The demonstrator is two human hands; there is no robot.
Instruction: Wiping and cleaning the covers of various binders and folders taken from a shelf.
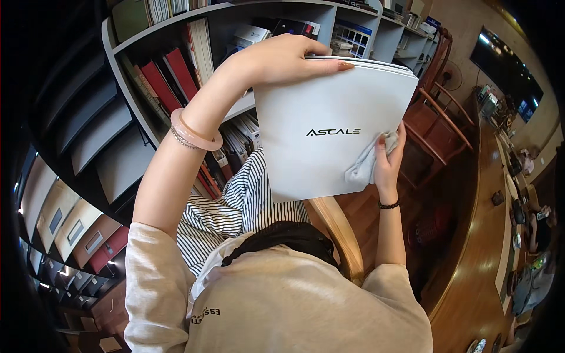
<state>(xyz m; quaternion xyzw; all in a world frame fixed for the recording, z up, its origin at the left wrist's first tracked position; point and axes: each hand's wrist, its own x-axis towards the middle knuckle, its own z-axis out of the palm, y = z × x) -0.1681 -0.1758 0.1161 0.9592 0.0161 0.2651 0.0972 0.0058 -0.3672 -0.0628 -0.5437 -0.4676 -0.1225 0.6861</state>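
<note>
A small stack of white booklets (318, 159), with dark lettering on the front cover, is held up before me. My left hand (288, 59) is closed over the top edge, its thumb on the front and its other fingers behind. At the lower right side, my right hand (388, 162) grips the stack too. A crumpled pale grey cloth (366, 165) is bunched under the right thumb against the cover. The right fingers are partly hidden behind the booklets.
A grey bookshelf (235, 109) with books and boxes stands in front. Dark stepped shelves (97, 126) rise on the left. To the right are a reddish wooden chair (438, 120) and a long wooden table (471, 276) bearing assorted items. A curved wooden armrest (338, 232) lies beside my lap.
</note>
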